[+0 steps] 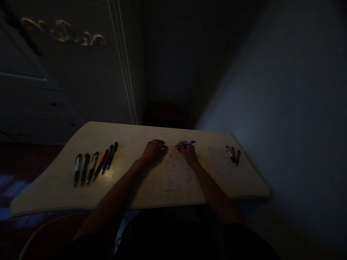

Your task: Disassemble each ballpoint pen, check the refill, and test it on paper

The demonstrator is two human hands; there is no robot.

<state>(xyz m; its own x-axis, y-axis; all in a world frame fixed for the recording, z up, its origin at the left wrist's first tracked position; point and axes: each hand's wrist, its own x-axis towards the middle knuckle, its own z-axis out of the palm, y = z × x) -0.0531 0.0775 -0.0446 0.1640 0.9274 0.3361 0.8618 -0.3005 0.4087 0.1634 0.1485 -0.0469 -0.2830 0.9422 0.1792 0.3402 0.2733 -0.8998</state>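
A blue pen (189, 143) is gripped in my right hand (187, 151), its tip low over the top edge of a sheet of paper (179, 171). Marks that look like handwriting cover much of this sheet, though the dim light hides what they say. On the table by the sheet's upper left corner rests my left hand (153, 151), fingers loosely bent and holding nothing that I can see; a ring shows on one finger.
The pale table (143, 196) carries several pens (92, 168) in a row at left. At right lie a second marked sheet (220, 164) and three pens (233, 156). A wall (298, 108) borders the right side; a cabinet with an ornate handle (63, 32) stands behind, left.
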